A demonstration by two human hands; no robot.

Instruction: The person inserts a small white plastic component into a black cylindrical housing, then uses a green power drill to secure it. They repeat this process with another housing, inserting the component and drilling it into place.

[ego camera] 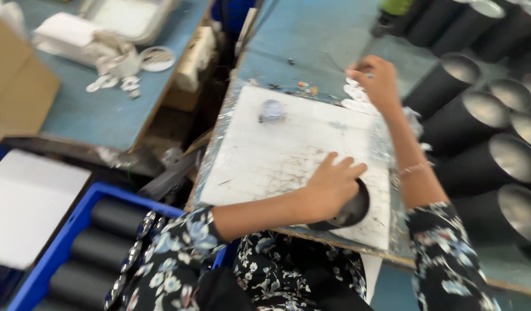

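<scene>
Left hand [333, 183] is clamped over the top of a black cylinder [351, 210], pinning it on its side near the front edge of the scratched white work board [277, 155], open end facing right. Right hand [376, 80] is way up at the far right corner of the board, fingers curled onto a little pile of white round pieces [355, 98]. It's blurry, so I can't tell if it's actually pinching one.

What I'd worry about: the cylinder sits close to the board's front edge, and it's round. If that grip loosens, I reckon it could roll off into the lap. There's also a small clear cap-looking thing [271, 109] loose on the board, easy to knock. More black cylinders [496, 155] stand packed together on the tabletop [311, 34] just beside the right forearm, so a careless elbow might tip one.
</scene>
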